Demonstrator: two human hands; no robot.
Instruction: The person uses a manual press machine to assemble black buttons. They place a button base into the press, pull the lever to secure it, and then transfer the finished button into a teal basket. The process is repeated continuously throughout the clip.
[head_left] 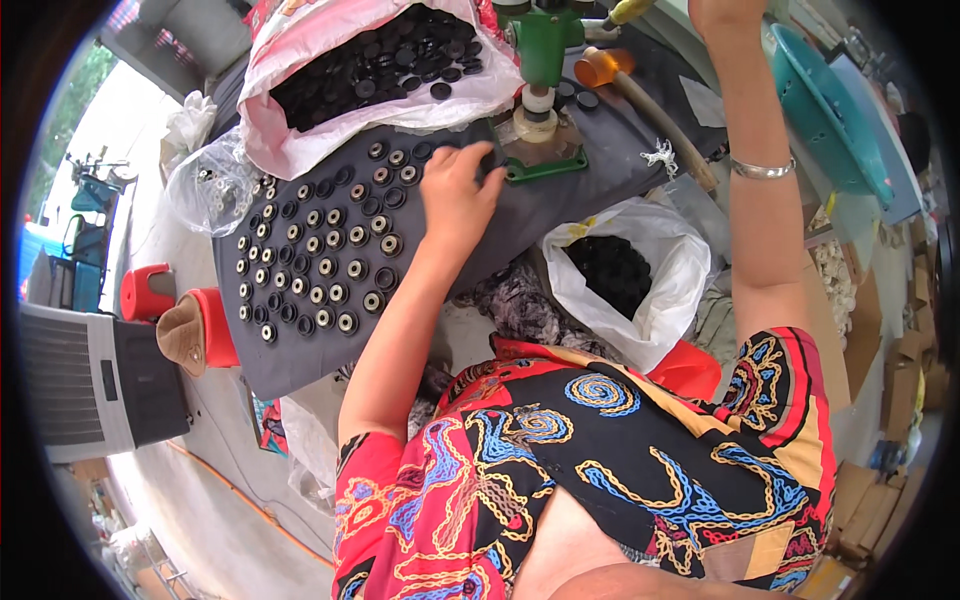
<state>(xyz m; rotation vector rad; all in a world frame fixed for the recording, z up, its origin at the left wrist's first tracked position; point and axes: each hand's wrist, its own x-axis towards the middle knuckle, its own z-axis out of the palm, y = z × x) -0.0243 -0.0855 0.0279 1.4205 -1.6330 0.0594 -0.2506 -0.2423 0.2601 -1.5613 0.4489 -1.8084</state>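
Note:
My left hand (460,195) is over the dark grey cloth, beside the base of a green hand press (541,60). Its thumb and fingers are apart, and I make out nothing held between them. Left of it, many black rings stand in loose rows, several with a metal bearing-like insert (391,244) in the middle. The press has a pale round die (535,122) on its base plate. My right hand (727,12) is raised at the top edge, right of the press's yellow-green handle (630,10); its fingers are cut off by the frame.
Behind the rings lies an open sack (262,120) of black discs. A white bag (690,245) of black parts stands near my body. A mallet (650,110) rests right of the press. A clear bag (212,190) of small metal parts and red stools (147,292) are at left.

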